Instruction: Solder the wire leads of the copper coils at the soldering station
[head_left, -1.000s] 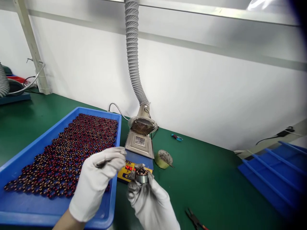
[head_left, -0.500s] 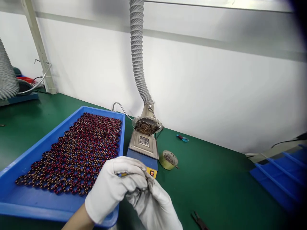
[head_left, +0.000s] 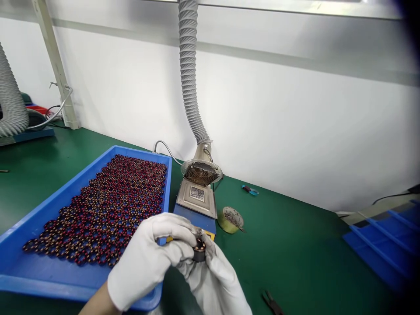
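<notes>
My left hand (head_left: 149, 258) no longer hangs apart from the right hand (head_left: 219, 275), as it does a second ago; both now meet just below the middle of the frame, on one small round part (head_left: 199, 256). Half a second ago my fingers cover that part almost wholly; now its dark side and copper-coloured inner ring show again in the gap. I take this to mean that the work has gone from one-handed holding to two-handed handling.

The right hand comes up from the bottom edge, gloved, its thumb and fingers gripping the part, which sits roughly upright. The left reaches in from the lower left, wrist bent over, fingers curled and their tips at the part's near-left edge; I cannot tell whether they pinch it or merely touch it.

Just behind my hands, the yellow front (head_left: 210, 236) of the blue heater base (head_left: 193, 218) is mostly hidden, its display with it. To the left, the blue tray (head_left: 42, 280) holds rows of copper-and-red rings (head_left: 114, 205). A cup (head_left: 227, 225) stands right of the base on the green bench (head_left: 278, 245).
</notes>
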`<action>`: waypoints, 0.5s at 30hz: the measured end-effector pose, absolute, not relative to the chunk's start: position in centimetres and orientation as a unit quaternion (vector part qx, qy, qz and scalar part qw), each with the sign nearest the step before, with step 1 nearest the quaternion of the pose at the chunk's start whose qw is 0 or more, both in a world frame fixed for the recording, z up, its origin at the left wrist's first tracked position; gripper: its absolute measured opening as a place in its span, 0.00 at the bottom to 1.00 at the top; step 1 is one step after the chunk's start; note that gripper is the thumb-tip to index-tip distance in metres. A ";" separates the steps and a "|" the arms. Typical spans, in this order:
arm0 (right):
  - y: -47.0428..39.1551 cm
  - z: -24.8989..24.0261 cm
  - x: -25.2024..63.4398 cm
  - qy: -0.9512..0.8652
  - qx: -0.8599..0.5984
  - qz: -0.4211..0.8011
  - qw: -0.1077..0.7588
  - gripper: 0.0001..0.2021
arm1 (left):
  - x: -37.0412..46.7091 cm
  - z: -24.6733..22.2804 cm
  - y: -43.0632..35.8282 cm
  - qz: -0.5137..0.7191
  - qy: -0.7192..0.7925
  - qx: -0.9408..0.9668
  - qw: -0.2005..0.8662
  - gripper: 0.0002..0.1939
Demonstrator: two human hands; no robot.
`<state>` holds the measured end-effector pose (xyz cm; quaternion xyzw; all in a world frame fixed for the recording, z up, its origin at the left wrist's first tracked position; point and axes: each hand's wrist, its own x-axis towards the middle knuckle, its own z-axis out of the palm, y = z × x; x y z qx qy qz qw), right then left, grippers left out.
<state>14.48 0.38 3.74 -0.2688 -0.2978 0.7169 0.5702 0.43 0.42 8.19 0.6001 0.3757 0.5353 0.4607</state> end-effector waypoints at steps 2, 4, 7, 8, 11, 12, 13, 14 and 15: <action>0.9 3.4 14.5 -0.305 -0.279 0.688 0.596 0.16 | 0.1 8.2 0.1 0.567 0.358 0.599 0.437 0.12; 1.1 3.2 14.3 -0.324 -0.304 0.617 0.649 0.14 | -0.4 8.3 -0.2 0.602 0.348 0.585 0.418 0.10; 0.6 3.2 13.3 -0.404 -0.353 0.394 0.746 0.13 | -0.5 8.5 0.0 0.617 0.401 0.540 0.410 0.09; 0.3 3.2 12.9 -0.438 -0.364 0.308 0.762 0.14 | -0.2 8.5 0.2 0.598 0.420 0.524 0.439 0.12; -0.4 2.8 11.8 -0.519 -0.379 0.127 0.755 0.17 | 1.4 8.0 0.9 0.522 0.398 0.488 0.575 0.17; -0.6 2.6 11.5 -0.532 -0.384 0.093 0.749 0.19 | 2.0 7.7 1.1 0.523 0.376 0.470 0.603 0.14; -0.7 2.5 11.4 -0.541 -0.387 0.072 0.743 0.19 | 2.5 7.4 1.2 0.539 0.359 0.449 0.616 0.11; -0.7 2.3 11.3 -0.544 -0.390 0.059 0.741 0.20 | 3.0 7.1 1.3 0.562 0.348 0.424 0.619 0.09; -0.7 2.2 11.3 -0.542 -0.393 0.051 0.741 0.21 | 3.2 6.8 1.3 0.588 0.339 0.398 0.617 0.09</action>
